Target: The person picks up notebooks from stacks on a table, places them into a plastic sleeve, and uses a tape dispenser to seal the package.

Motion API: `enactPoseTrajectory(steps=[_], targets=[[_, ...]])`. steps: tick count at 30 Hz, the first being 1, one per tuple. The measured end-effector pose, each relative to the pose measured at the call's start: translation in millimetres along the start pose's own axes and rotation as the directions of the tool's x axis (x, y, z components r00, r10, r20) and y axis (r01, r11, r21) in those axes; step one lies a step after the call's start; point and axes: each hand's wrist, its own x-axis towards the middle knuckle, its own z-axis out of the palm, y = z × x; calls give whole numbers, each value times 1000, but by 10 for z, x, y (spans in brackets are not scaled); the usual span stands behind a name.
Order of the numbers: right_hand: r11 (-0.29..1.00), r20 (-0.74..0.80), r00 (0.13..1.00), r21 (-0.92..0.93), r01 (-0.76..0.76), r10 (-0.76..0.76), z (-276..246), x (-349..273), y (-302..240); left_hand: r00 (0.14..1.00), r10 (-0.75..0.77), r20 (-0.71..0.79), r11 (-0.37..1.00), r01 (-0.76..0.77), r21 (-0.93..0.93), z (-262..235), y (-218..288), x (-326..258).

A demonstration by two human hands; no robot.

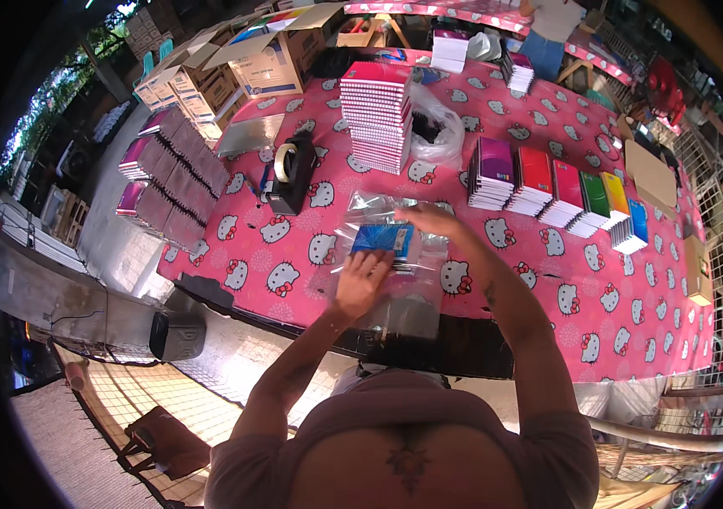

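Observation:
A small stack of blue-covered notebooks lies on the table in front of me, within a clear plastic bag that spreads toward the table's near edge. My left hand rests on the stack's near left part, fingers spread over the cover. At the far right corner of the stack, my right hand has its fingers together on the crinkled plastic; the fingertips are partly hard to make out. Beyond my left hand stands a black tape dispenser with a roll of tape.
A tall stack of red-covered spiral notebooks rises beyond the bag, beside a white plastic bag. Rows of colourful notebooks stand to the right. Bundled notebooks sit at the left edge, cardboard boxes behind. A person stands across the table.

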Motion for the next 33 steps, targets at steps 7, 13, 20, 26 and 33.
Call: enactPoseTrajectory(steps=[7, 13, 20, 26, 33], targets=[[773, 268, 963, 617, -151, -26, -45, -302, 140, 826, -562, 43, 689, 497, -527, 27, -405, -64], [841, -229, 940, 428, 331, -253, 630, -531, -111, 861, -455, 228, 358, 411, -838, 180, -715, -300], [781, -525, 578, -395, 484, -624, 504, -747, -813, 673, -714, -191, 700, 687, -197, -434, -2332, -170], [819, -513, 650, -457, 347, -561, 436, -825, -1297, 471, -776, 420, 34, 696, -717, -668, -3069, 35], [827, -558, 658, -529, 188, -506, 674, -688, -1517, 444, -878, 176, 223, 707, -671, -304, -2847, -354]])
